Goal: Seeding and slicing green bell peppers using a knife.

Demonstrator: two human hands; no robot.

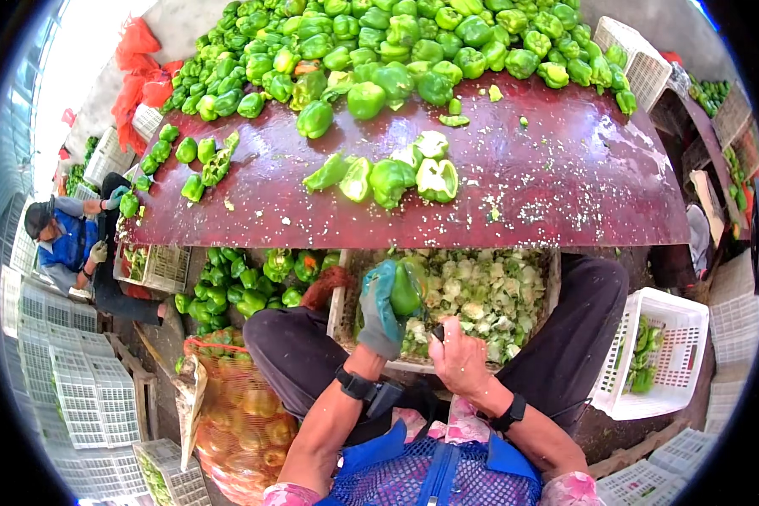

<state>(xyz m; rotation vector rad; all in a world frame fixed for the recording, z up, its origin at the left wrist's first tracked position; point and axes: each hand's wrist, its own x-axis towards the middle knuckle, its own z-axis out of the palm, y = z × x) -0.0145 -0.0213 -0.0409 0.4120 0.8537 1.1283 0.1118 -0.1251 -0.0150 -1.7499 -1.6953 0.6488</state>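
My left hand point(382, 310), in a grey and teal glove, grips a green bell pepper point(407, 288) over a crate of pepper scraps point(481, 297) between my knees. Just to the right and lower, my bare right hand point(460, 360) is closed around a small tool with a dark handle point(439, 333), probably a knife; its blade is hard to make out near the pepper. Cut pepper pieces point(438, 180) lie on the dark red table point(259, 215) in front of me, and a large heap of whole green peppers point(367, 38) covers its far side.
Left of my knee stands a red mesh sack of peppers point(246, 417), with loose peppers point(246, 284) beyond it. A white plastic crate point(661, 341) holding some green pieces stands at right. At far left sits a co-worker point(69, 243) in a blue vest, near stacked crates point(88, 386).
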